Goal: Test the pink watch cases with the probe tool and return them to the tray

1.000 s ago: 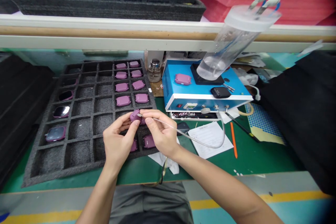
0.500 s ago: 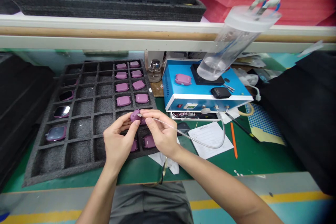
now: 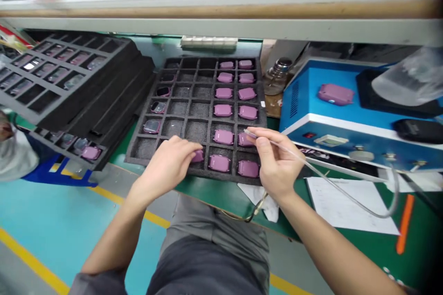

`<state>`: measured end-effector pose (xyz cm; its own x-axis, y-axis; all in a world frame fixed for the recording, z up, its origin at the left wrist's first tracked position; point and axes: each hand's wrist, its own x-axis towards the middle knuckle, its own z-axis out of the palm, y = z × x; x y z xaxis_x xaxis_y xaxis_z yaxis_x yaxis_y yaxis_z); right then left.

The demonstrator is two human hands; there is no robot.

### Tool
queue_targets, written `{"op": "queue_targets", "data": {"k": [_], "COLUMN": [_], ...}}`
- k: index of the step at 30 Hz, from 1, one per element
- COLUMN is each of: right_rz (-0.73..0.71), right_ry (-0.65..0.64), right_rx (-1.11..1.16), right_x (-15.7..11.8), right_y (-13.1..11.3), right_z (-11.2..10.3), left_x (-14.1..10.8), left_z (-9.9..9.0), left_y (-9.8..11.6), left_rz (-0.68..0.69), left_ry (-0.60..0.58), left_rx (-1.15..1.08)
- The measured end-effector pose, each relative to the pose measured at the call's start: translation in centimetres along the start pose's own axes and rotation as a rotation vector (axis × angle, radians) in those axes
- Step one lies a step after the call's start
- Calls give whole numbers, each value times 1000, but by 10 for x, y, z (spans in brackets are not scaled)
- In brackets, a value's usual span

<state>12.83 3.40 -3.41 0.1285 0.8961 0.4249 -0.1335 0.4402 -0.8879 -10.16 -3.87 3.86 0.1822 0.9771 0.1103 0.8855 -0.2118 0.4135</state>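
My left hand (image 3: pixel 169 163) is over the front row of the black foam tray (image 3: pixel 143 147), its fingers closed on a purple watch case (image 3: pixel 198 156) inside a compartment. Most of that case is hidden behind the fingers. Pinched in my right hand (image 3: pixel 278 161) is a thin clear tube (image 3: pixel 332 182), its tip above the tray's right column. The tube curves to the front of a blue machine (image 3: pixel 311 97). Several other purple cases (image 3: pixel 223 137) lie back-up in the right columns. Watches with dark screens (image 3: pixel 152 125) sit in the left column.
Stacked foam trays (image 3: pixel 104 87) with more watches stand at left. On the machine rest a purple case (image 3: pixel 335 94), a black device (image 3: pixel 418 130) and a clear cylinder (image 3: pixel 408 78). A glass bottle (image 3: pixel 278 73), paper (image 3: pixel 346 203) and an orange stick (image 3: pixel 405 223) are nearby. A shelf crosses above.
My hands have parted. My left hand has lowered a purple watch case into a front tray compartment, while the right has drawn the tube away from it. The view has turned left.
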Motion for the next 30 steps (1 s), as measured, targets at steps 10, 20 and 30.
{"op": "queue_targets", "data": {"k": [10, 20, 30], "right_rz": [17, 33, 16], "right_ry": [12, -20, -18], "right_rx": [5, 19, 22], "right_x": [-1, 1, 0], "right_y": [-1, -2, -3], "right_z": [0, 1, 1], "left_x": [34, 17, 62], "left_z": [-41, -54, 50], "left_y": [-71, -95, 40], "left_rz": [-192, -215, -320], "left_ry": [189, 196, 391], "left_rx": [329, 220, -1032]}}
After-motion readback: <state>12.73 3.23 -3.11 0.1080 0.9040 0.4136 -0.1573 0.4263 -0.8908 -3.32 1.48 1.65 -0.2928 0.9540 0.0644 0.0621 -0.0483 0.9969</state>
